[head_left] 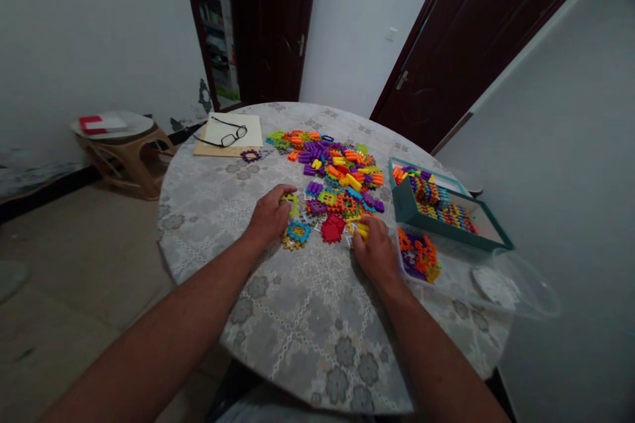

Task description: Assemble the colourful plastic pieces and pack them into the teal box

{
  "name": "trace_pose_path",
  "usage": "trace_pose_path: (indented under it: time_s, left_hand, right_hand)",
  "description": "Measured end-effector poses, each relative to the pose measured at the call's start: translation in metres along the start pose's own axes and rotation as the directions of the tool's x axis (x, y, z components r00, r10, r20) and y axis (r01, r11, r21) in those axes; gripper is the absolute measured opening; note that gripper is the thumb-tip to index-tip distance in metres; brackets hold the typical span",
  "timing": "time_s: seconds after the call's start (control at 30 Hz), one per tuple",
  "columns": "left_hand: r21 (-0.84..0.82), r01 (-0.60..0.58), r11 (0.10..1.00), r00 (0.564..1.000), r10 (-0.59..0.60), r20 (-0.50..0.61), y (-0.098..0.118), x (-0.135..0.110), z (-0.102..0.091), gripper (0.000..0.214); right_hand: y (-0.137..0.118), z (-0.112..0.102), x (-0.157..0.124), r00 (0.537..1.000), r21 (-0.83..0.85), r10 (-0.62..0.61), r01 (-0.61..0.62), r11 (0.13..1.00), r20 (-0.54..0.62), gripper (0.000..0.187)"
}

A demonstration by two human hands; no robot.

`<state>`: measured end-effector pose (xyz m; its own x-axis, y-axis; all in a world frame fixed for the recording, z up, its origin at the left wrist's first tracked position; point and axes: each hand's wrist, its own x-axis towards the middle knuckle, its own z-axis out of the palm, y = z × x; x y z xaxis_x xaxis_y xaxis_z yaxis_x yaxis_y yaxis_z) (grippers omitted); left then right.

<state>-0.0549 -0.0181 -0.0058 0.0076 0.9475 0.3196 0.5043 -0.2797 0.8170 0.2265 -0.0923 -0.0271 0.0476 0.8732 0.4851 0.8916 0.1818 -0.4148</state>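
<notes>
My left hand [270, 215] is at the left side of a pile of plastic building pieces, fingers closed on the edge of a yellow-green gear-shaped piece [292, 203]. Just below it lie a blue gear piece [298, 232] and a dull yellow one [294, 244]. At the right, my right hand [376, 248] has its fingers curled round a yellow tube-like piece [363, 231], partly hidden by the fingers. Between my hands rests a red gear piece [333, 229]. Farther back, purple tube pieces [317, 153] and orange ones are heaped over more gears.
A teal box [409, 201] with colourful pieces stands right, beside a clear tub [421, 261] of orange and purple pieces. A clear container [526, 284] lies at the right edge. Eyeglasses [231, 139] rest on papers [253, 125] at the back left of the round table [297, 317].
</notes>
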Motion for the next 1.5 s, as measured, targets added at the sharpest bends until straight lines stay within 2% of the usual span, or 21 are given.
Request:
trace_pose_path:
  time_s: [0.2,0.33,0.5,1.0,1.2,1.37,1.5]
  left_hand:
    - [0.058,0.038,0.998,0.999,-0.035,-0.036,0.000,0.005,-0.006,0.038]
    - [0.104,-0.018,0.994,1.000,0.016,0.021,-0.002,0.004,-0.001,0.036]
    - [0.156,-0.101,0.983,0.993,0.091,0.068,-0.006,0.004,0.005,0.035]
    - [0.225,-0.048,0.973,0.995,0.026,0.099,-0.007,0.008,0.006,0.036]
    - [0.233,-0.043,0.972,0.993,0.015,0.120,-0.005,0.007,0.005,0.035]
    - [0.234,-0.057,0.970,0.993,0.030,0.118,-0.008,0.008,0.006,0.033]
    - [0.240,-0.043,0.970,0.991,0.012,0.130,-0.008,0.008,0.007,0.032]
  right_hand:
    - [-0.007,0.000,-0.007,0.998,0.149,-0.044,0.036,0.988,0.049,0.030]
    - [-0.009,0.002,-0.007,0.993,0.178,-0.091,0.076,0.981,0.075,0.025]
    - [-0.009,0.000,-0.006,0.996,0.207,-0.083,0.076,0.975,0.025,0.024]
    - [-0.006,0.009,-0.007,0.989,0.251,-0.149,0.141,0.958,0.014,0.023]
    - [-0.011,0.006,-0.007,0.995,0.240,-0.095,0.086,0.967,0.027,0.025]
    - [-0.019,-0.007,-0.002,0.995,0.246,-0.085,0.070,0.967,0.055,0.025]
    - [-0.023,-0.038,0.020,0.992,0.196,-0.085,0.065,0.978,0.091,0.023]
